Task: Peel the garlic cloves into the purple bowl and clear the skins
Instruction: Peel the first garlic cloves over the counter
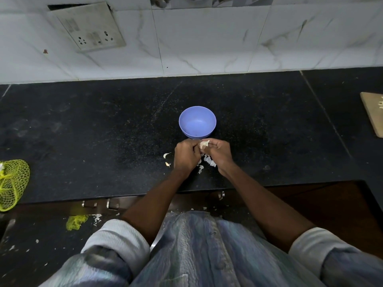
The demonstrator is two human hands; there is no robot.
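Observation:
The purple bowl [197, 121] stands on the black counter, and nothing shows inside it. Just in front of it, my left hand [186, 156] and my right hand [219, 154] meet, both pinching one garlic clove [204, 144] with pale skin lifting off it. Under and between the hands lies a heap of white skins [208, 161]. Two loose cloves [166, 155] [167, 164] lie on the counter left of my left hand.
A yellow net bag [12, 183] sits at the counter's left front edge. A wooden board [373, 112] lies at the far right. A yellow net scrap [76, 221] and skin bits are on the floor below. A tiled wall with a socket plate [89, 27] stands behind.

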